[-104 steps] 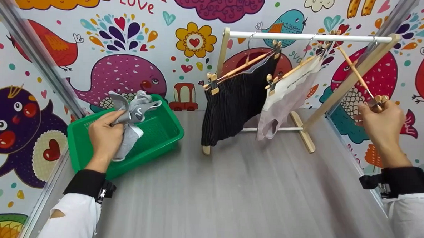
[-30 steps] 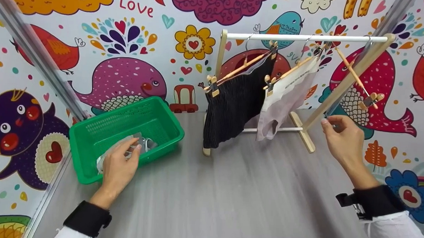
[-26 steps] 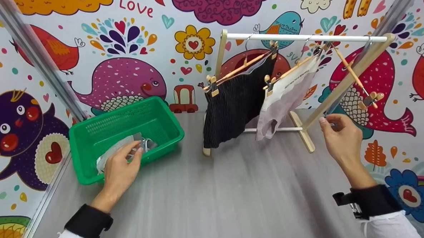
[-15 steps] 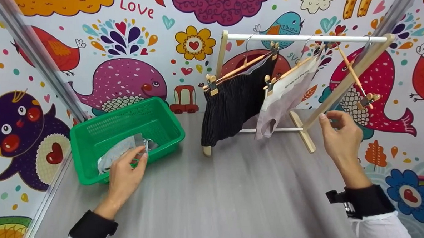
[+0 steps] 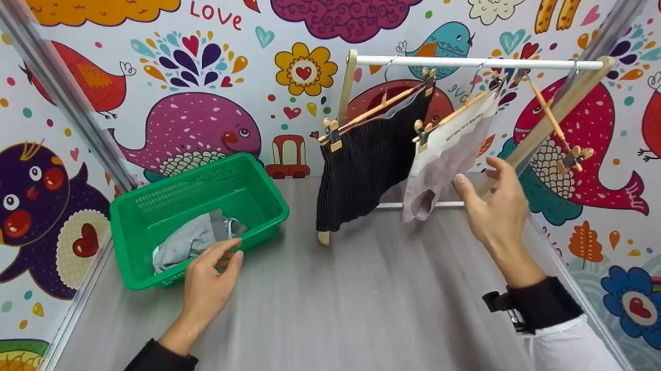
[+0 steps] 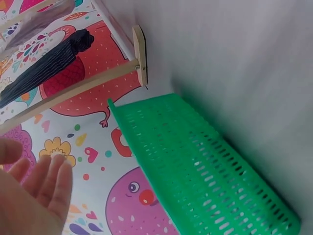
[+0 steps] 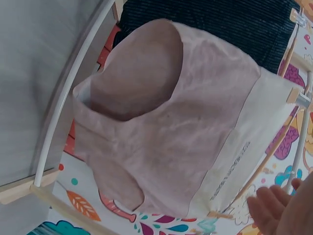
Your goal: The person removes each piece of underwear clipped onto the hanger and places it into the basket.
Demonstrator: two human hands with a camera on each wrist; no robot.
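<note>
My left hand (image 5: 209, 283) is held relaxed and empty in front of the green basket (image 5: 131, 281), fingertips overlapping its near rim in the head view. A crumpled grey garment (image 5: 186, 240) lies inside the basket. Over on the right, my right hand (image 5: 499, 212) has thumb and fingers spread, holding nothing, close to a pink-and-white garment (image 5: 449, 149). That garment hangs by clips from a wooden hanger; the right wrist view shows its wide openings. Beside it hang black pinstriped shorts (image 5: 370, 165). A bare clip hanger (image 5: 548, 111) hangs at the rack's right end.
The clothes rack (image 5: 470, 63) has a white top rail, wooden legs and a low white crossbar. Patterned walls (image 5: 304, 17) enclose the grey table (image 5: 330, 314) at the back and sides. A metal post (image 5: 77, 102) stands at the left corner.
Earlier my left hand held the grey garment and my right the bare hanger's clip; both are let go. The garment lies in the basket. My right hand has moved left towards the pink-and-white garment.
</note>
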